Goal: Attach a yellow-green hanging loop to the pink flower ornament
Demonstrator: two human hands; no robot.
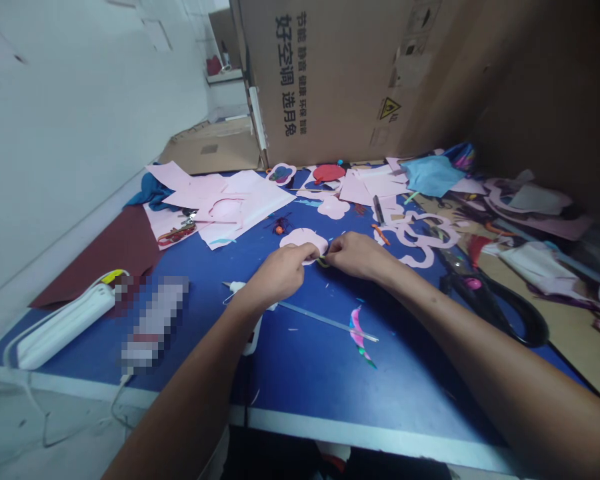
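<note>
My left hand (280, 275) and my right hand (355, 257) meet at the middle of the blue table mat (405, 387). My left fingers pinch the edge of a pale pink scalloped paper cut-out (303, 240). My right fingertips press on a small green and yellow piece (323, 262) at that cut-out's lower edge, and its exact shape is hidden by my fingers. Below my left wrist lies a white hot glue gun (251, 340), partly hidden by my forearm, with a long clear stick (325, 321) beside it.
Black-handled scissors (495, 303) lie to the right, near looped pink cut-outs (420, 233). Pink paper sheets (245, 207) and a blue cloth (433, 175) cover the far side. A white power strip (65, 327) and a blurred object (155, 323) sit left. A cardboard box (330, 73) stands behind.
</note>
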